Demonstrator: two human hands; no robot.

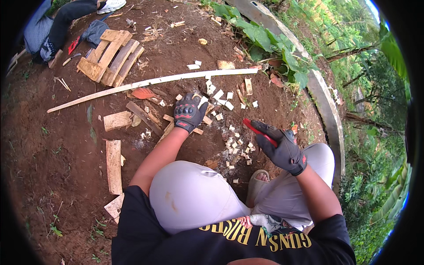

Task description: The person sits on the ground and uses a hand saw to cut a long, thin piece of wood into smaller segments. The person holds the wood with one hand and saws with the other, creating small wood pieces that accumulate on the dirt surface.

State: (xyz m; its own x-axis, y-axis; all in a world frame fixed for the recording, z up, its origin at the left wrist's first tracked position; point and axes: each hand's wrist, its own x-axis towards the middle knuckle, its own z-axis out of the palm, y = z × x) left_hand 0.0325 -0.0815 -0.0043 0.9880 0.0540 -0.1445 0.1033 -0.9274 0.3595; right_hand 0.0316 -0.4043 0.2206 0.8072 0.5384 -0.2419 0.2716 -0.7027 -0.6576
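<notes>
Right hand (285,148), gloved: fingers wrapped around red-handled tool (258,131). Left hand (188,112), gloved: fingers curled onto small wood block (202,102). Cut wood chips (236,145) between hands. Beyond left hand: long pale slat (150,82); farther, stacked planks (110,57).

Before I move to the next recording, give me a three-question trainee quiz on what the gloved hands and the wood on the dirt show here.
1. True or false: the right hand in a black glove holds a red-handled tool.
2. What does the left hand in a black and red glove rest on? A) the long pale wooden strip B) a small piece of wood on the ground C) the stack of wooden boards
3. What lies scattered on the bare brown soil between the two hands?

Key: 1. True. 2. B. 3. Small pale cut wood blocks.
</notes>
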